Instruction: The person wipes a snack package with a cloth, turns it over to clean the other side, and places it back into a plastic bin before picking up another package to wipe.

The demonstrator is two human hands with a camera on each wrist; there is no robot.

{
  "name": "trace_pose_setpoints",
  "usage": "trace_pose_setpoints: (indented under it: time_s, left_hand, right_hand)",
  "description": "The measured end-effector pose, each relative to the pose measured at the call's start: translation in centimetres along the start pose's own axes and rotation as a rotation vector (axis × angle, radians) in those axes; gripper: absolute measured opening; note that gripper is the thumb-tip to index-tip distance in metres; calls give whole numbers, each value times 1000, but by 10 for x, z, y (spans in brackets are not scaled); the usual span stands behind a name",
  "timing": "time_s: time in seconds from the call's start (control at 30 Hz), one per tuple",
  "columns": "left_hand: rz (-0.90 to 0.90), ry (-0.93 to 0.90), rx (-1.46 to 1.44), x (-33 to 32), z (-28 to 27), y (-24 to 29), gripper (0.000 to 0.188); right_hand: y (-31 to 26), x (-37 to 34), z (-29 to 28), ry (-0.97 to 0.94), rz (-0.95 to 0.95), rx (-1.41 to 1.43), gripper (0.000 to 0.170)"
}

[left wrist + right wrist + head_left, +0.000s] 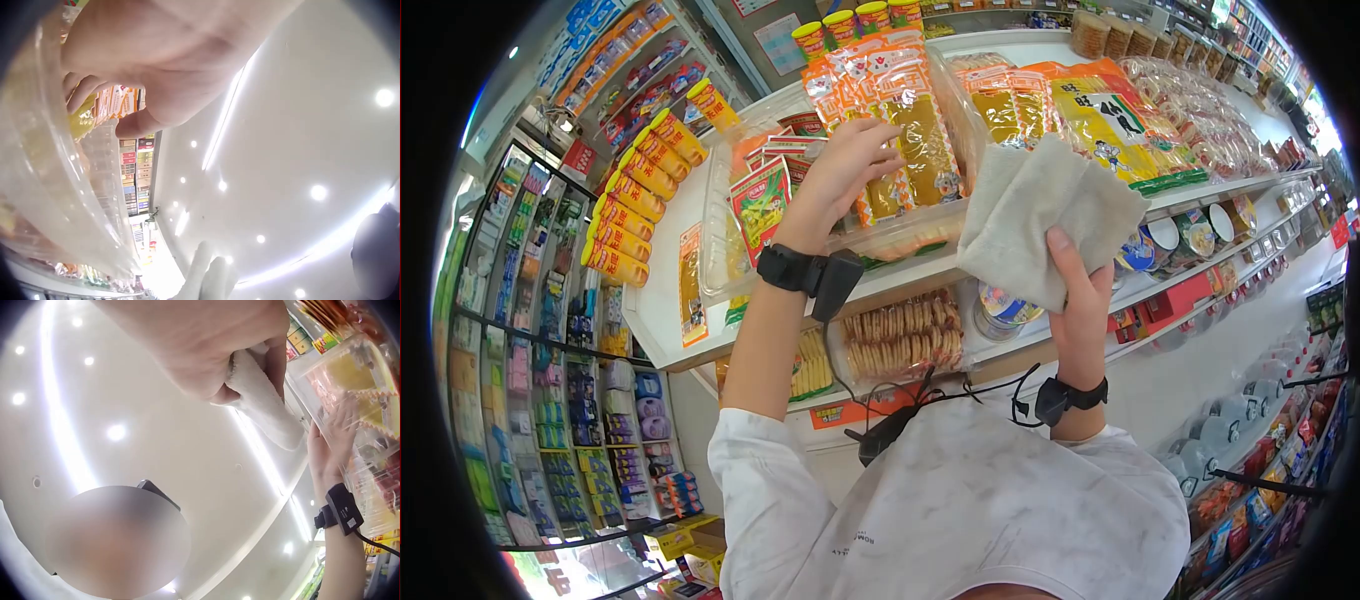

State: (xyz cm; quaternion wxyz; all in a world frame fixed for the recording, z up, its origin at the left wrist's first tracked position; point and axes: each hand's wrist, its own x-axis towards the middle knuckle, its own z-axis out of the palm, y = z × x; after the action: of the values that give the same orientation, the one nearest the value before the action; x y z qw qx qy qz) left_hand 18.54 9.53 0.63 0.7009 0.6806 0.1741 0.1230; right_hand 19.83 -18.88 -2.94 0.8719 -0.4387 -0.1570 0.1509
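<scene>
In the head view, my right hand (1084, 300) holds a folded, pale grey cloth (1045, 215), the thumb lying over its near edge. The right wrist view shows the cloth (262, 397) gripped between thumb and fingers. My left hand (847, 172) reaches over a clear plastic bin (714, 230), its fingers loosely bent in front of long orange-and-yellow food packets (922, 140). Seen from the left wrist, its thumb stands apart from the fingers. Smaller red-and-green packets (762, 205) fill the bin's left part.
Yellow canisters (632, 185) line the shelf's left end. Right of the bin lie a large yellow bag (1115, 130) and wrapped snacks (1190, 110). Bagged biscuits (905, 335) and bowl-shaped tubs (1165, 240) sit on the tier below. A cable hangs from the left wrist camera.
</scene>
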Motion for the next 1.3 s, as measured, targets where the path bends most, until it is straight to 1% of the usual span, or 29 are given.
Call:
trace_pose_setpoints:
  time_s: [0.07,0.17,0.27,0.37,0.47,0.6,0.7,0.73,0.8,0.83,0.87,0.9,0.97,1.03,1.07,1.17,1.3]
  left_hand:
    - [33,93,164,1,1,-1,31]
    - [74,88,179,-7,8,4,31]
    - [14,0,166,13,-2,-6,31]
    - [31,33,233,19,1,-9,31]
    - [26,-62,396,18,7,-7,34]
    - [61,-50,627,12,14,-6,46]
    - [38,-63,563,13,14,-7,43]
    - [73,-73,471,11,15,-9,40]
    - [272,12,482,17,8,-8,39]
    - [368,55,488,16,7,-5,38]
    - [428,166,484,13,2,-2,36]
    - [507,265,383,1,3,9,34]
    - [661,454,171,-20,4,29,29]
    - [638,463,2,-54,11,47,25]
    - [616,476,-77,-72,12,45,23]
    - [702,463,-39,-98,33,22,23]
    - [576,431,-169,-120,62,-2,40]
  right_hand:
    - [-1,-1,-1,7,3,-17,58]
    - [-2,-5,-2,12,-6,-16,58]
    - [-3,-7,-3,34,3,-22,57]
    - [-5,-8,-1,45,-1,-36,58]
    - [-6,-9,0,40,-1,-45,58]
    - [-5,-10,3,25,-2,-56,58]
    - [-3,-10,5,19,16,-47,56]
    - [-1,-10,4,12,24,-34,55]
    - [4,-8,2,-5,38,-5,53]
    - [4,-8,4,19,45,21,53]
    - [4,-8,5,45,51,51,53]
    - [5,-8,7,74,57,83,52]
    - [16,-4,-2,138,-107,-11,52]
    - [20,-2,-10,243,-235,-127,52]
    - [22,-1,-12,310,-272,-195,51]
    - [33,-1,-14,226,-386,-500,52]
    - [22,-19,35,-330,-373,-500,49]
